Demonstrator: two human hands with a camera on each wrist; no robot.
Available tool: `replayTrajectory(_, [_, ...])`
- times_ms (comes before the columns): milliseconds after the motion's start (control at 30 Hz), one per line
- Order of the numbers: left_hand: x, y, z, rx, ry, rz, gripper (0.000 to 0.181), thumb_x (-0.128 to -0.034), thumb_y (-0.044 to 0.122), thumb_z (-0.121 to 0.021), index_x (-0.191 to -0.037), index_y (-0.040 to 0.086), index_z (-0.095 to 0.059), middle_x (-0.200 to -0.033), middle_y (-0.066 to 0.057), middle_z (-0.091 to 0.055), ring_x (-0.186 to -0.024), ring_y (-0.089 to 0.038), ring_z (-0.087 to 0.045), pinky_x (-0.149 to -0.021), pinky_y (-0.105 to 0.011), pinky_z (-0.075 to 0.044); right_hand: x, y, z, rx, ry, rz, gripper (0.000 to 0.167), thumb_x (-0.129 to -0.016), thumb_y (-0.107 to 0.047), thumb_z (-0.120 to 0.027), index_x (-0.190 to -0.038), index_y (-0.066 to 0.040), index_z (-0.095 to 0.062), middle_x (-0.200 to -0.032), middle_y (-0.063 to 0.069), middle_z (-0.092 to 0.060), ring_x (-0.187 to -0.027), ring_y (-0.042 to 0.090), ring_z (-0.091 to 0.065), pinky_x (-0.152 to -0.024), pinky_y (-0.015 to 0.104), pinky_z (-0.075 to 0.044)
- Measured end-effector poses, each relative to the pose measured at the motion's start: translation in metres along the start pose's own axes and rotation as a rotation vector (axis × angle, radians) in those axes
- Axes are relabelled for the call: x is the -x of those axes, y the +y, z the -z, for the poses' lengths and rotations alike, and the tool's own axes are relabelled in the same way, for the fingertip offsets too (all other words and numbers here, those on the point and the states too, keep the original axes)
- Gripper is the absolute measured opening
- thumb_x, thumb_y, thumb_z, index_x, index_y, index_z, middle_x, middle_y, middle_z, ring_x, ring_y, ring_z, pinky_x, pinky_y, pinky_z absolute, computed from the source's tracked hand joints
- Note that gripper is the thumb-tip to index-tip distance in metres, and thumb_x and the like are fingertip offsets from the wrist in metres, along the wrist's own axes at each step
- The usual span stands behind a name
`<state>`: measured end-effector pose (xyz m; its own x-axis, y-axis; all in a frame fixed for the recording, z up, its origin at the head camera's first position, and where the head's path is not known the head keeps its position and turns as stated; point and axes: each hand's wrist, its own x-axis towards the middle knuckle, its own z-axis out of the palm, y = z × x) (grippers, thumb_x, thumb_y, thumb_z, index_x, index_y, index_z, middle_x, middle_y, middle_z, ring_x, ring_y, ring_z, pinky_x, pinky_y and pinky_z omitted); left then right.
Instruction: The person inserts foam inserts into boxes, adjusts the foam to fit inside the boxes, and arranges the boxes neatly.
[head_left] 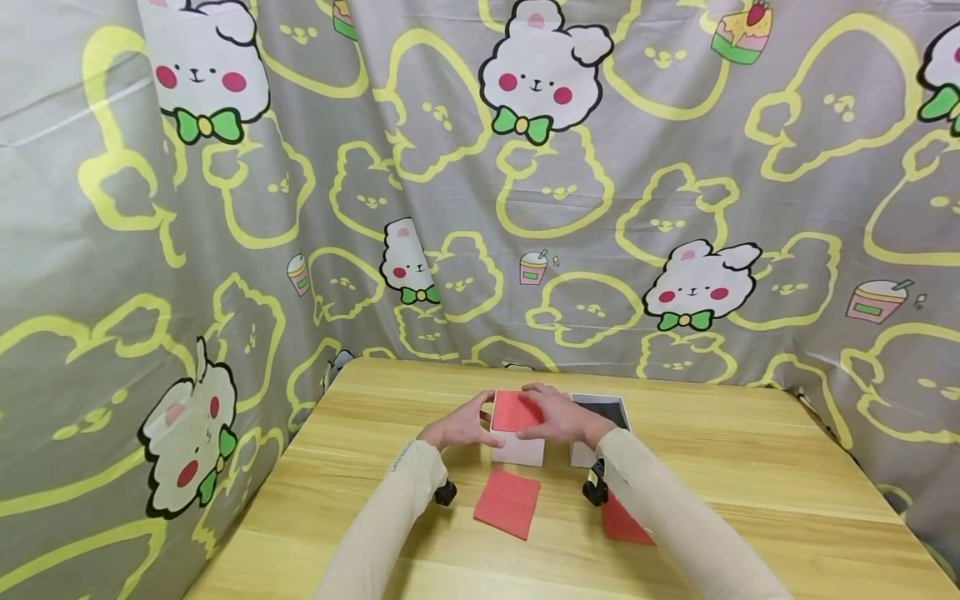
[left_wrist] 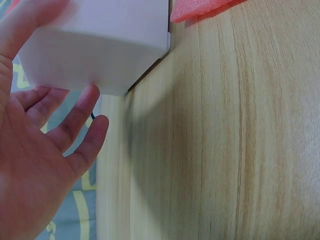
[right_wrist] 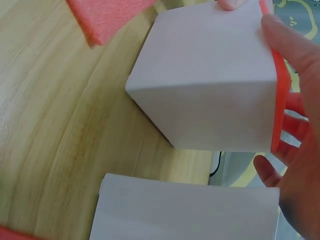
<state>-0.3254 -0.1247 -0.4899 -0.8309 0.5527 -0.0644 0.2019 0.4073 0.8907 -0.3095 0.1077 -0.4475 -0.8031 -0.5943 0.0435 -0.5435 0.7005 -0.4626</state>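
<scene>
A small white box stands on the table with a red foam sheet across its top. My left hand holds the box at its left side, thumb on the front face and some fingertips against the side in the left wrist view. Over the box's right part, my right hand grips the foam sheet, its thumb at the front edge and fingers at the far side. In the right wrist view the sheet's red edge shows along the box rim. The box's inside is hidden.
A second white box with dark material inside stands just right, partly behind my right arm. One loose red foam piece lies in front of the first box. Another red piece is partly under the right forearm. A patterned curtain hangs behind.
</scene>
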Motion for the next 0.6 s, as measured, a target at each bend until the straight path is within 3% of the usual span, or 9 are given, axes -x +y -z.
replayTrajectory(267, [0.0,0.0,-0.001,0.002,0.001,-0.001,0.09,-0.0736,0.014,-0.082,-0.145,0.011,-0.028,-0.142,-0.006,-0.035,-0.105,-0.019,-0.054,-0.081,-0.033,-0.048,0.0,0.012,-0.004,0.016,0.0,0.111,0.072,-0.086,-0.048,-0.065,-0.139,-0.004,-0.046,-0.148,0.014,-0.033,-0.135,0.033,-0.028,-0.106,0.052,-0.025])
replayTrajectory(600, [0.001,0.001,-0.001,-0.017,0.004,0.004,0.091,-0.0735,0.016,-0.082,-0.146,0.012,-0.027,-0.143,-0.007,-0.035,-0.105,-0.018,-0.054,-0.081,-0.033,-0.048,-0.003,0.011,-0.008,0.084,0.024,0.134,0.067,-0.09,-0.048,-0.059,-0.139,-0.004,-0.046,-0.146,0.011,-0.037,-0.132,0.033,-0.032,-0.106,0.052,-0.027])
